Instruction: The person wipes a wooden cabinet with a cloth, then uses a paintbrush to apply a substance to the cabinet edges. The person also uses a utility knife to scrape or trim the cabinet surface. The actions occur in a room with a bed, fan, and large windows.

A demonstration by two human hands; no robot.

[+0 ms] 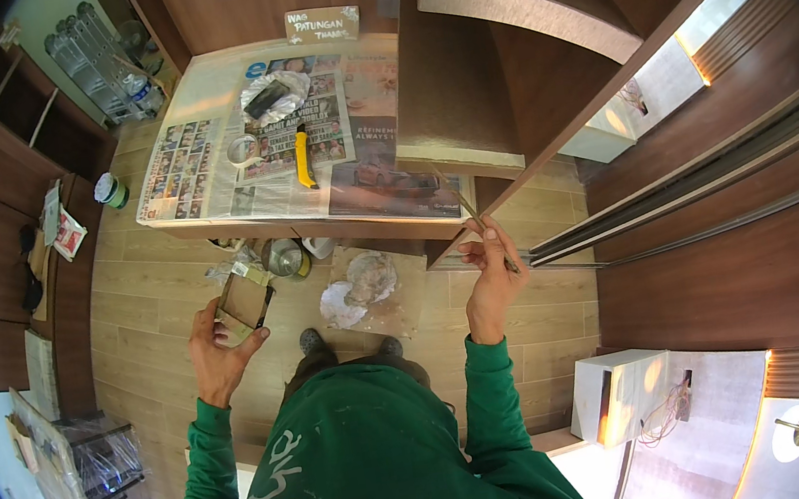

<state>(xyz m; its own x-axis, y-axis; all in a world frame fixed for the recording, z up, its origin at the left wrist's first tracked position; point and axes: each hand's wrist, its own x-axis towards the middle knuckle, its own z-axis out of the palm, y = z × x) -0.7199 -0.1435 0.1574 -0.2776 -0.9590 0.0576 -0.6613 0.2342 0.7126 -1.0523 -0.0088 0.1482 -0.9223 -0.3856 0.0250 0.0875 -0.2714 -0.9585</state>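
Note:
My left hand [216,356] grips a small, shallow rectangular container [246,307] by its sides, low over the floor. Its inside looks brownish; I cannot make out what it holds. In my right hand [489,288] is a thin paintbrush [471,210], pinched between the fingers and pointing up and away. The brush's far end comes close to the pale front edge of a brown shelf [451,91]; I cannot tell whether they touch. Left of that shelf, a newspaper-covered tabletop [242,202] bears a yellow utility knife [304,156], a tape roll [243,151] and crumpled foil [289,84] under a dark block.
Cans [286,258] stand on the floor below the tabletop, beside white rags [368,279] on a board. Another shelf [530,15] juts out above at the right. A folded ladder [87,63] and a green-and-white tub [111,190] are at the left.

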